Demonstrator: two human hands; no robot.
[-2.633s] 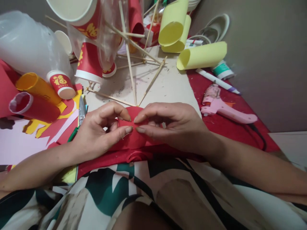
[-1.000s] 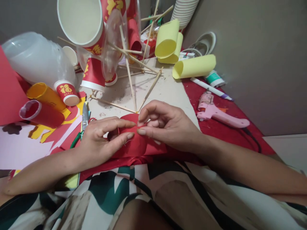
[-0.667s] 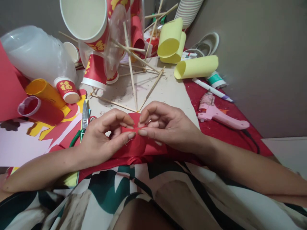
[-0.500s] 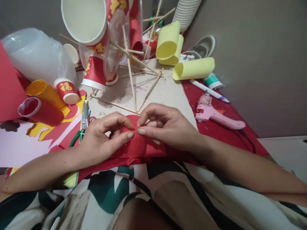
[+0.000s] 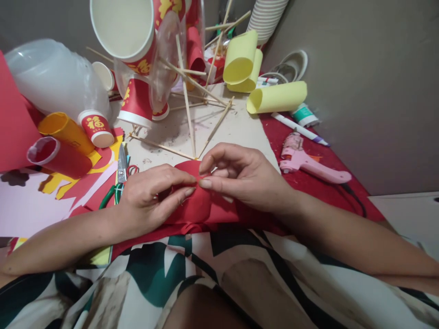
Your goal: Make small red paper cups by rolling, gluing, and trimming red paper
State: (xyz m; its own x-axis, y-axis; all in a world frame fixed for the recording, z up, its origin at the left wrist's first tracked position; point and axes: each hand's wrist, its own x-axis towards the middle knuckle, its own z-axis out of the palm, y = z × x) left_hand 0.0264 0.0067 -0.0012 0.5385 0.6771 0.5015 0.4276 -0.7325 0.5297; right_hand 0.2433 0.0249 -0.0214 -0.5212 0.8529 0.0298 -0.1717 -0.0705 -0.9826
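My left hand (image 5: 156, 194) and my right hand (image 5: 245, 180) meet fingertip to fingertip near the front edge of the table. Each pinches thumb against forefinger on a tiny red piece of paper, mostly covered by the fingers. Under them lies a larger sheet of red paper (image 5: 194, 205) with a rounded top edge, close to my lap. Scissors with green handles (image 5: 120, 171) rest just left of my left hand. Beyond the fingertips, thin wooden sticks (image 5: 187, 103) are joined into an angular frame standing on a white board (image 5: 240, 137).
Red paper cups (image 5: 135, 100) and a clear plastic bag (image 5: 58, 77) crowd the back left. Red and orange paper tubes (image 5: 61, 157) stand at left among paper scraps. Yellow paper rolls (image 5: 277, 97), a white marker (image 5: 302, 130) and a pink glue gun (image 5: 312, 167) lie at right.
My left hand has turned slightly, with its fingers flatter and a little further right. The right hand has risen slightly. Both keep their pinch at the red piece.
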